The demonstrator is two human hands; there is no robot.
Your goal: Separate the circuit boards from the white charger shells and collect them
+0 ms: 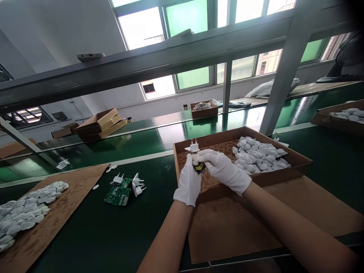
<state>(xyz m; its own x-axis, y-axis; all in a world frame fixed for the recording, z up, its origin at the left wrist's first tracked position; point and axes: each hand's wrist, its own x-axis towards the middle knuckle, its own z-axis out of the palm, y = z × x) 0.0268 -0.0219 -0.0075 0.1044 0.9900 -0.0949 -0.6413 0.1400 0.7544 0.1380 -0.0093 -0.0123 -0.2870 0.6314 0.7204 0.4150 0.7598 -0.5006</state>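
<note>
Both of my hands wear white gloves and meet over the near left part of a shallow cardboard box (295, 167). My left hand (189, 185) grips a small circuit board (199, 167) with a yellow-and-black component from the left. My right hand (222, 168) closes on the same board from the right, fingers bent over its top. A white two-pin plug (194, 146) sticks up just beyond my fingertips, its pins upward; its join to the board is hidden. Right of my hands, a heap of white rounded pieces (258, 155) lies in the box.
Left on the green belt lie green circuit boards (119, 193) with white plugs (137, 185). Several white pieces (34, 204) rest on a cardboard sheet (68, 201). Another cardboard sheet (227, 231) lies under my forearms. A metal post (287, 68) and rail (142, 57) stand beyond the box.
</note>
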